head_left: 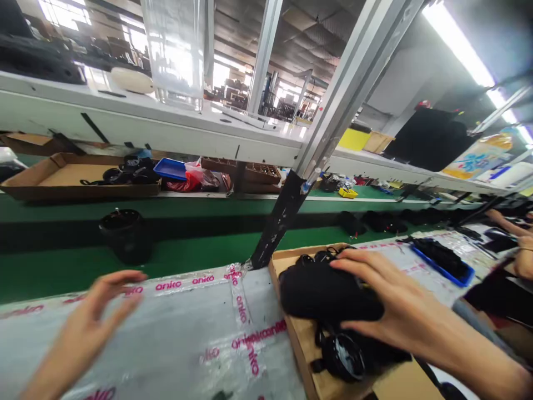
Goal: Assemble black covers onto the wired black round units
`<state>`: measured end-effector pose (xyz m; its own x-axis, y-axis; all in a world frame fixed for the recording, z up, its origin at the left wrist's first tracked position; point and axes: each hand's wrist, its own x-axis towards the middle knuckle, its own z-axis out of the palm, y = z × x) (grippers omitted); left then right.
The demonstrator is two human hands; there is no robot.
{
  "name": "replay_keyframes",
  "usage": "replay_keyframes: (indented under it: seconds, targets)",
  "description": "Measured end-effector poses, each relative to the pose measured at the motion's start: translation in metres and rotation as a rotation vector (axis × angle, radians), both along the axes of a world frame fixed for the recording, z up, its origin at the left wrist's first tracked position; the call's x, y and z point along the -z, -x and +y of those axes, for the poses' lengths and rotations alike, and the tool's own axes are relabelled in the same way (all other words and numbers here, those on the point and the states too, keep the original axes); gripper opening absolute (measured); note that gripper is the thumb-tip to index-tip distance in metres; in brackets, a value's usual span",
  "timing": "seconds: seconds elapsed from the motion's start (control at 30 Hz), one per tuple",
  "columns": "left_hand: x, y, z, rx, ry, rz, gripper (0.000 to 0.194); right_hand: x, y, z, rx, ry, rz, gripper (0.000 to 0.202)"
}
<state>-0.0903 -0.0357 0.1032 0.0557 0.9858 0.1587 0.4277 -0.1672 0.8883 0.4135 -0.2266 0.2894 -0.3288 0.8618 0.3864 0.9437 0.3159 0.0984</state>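
Right grip holds a black oblong, long axis running left-right.

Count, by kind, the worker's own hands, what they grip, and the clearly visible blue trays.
Hands: 2, left hand and right hand
Gripped things: 1, black item in the right hand
Blue trays: 2, left tray and right tray, either side of the post
Total: 5

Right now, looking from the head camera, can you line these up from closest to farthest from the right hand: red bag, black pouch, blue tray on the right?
From the right hand:
1. Black pouch: right in its grip.
2. Blue tray: off to the right.
3. Red bag: farther back, to the left.
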Motion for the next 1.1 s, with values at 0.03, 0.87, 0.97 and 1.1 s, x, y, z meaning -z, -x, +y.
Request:
replay_keyframes:
  seconds: [0.03, 0.87, 0.97, 1.1]
  targets:
    - [-0.011, -0.023, -0.021, 0.179, 0.060, -0.019, 0.065, 0.004, 0.029, 0.002, -0.087, 0.054, -0.034, 0.071]
    - [0.069, -0.099, -0.147, 0.377, -0.264, -0.347, 0.089, 0.244, 0.257, -0.008, -0.172, 0.322, 1.694, 0.083]
    - [0.065, -0.104, -0.146, 0.392, -0.334, -0.326, 0.081, 0.248, 0.260, -0.007, -0.147, 0.268, 1.675, 0.079]
    - [0.059, -0.116, -0.151, 0.298, -0.284, -0.334, 0.069, 0.252, 0.276, -0.008, -0.001, 0.082, 1.654, 0.062]
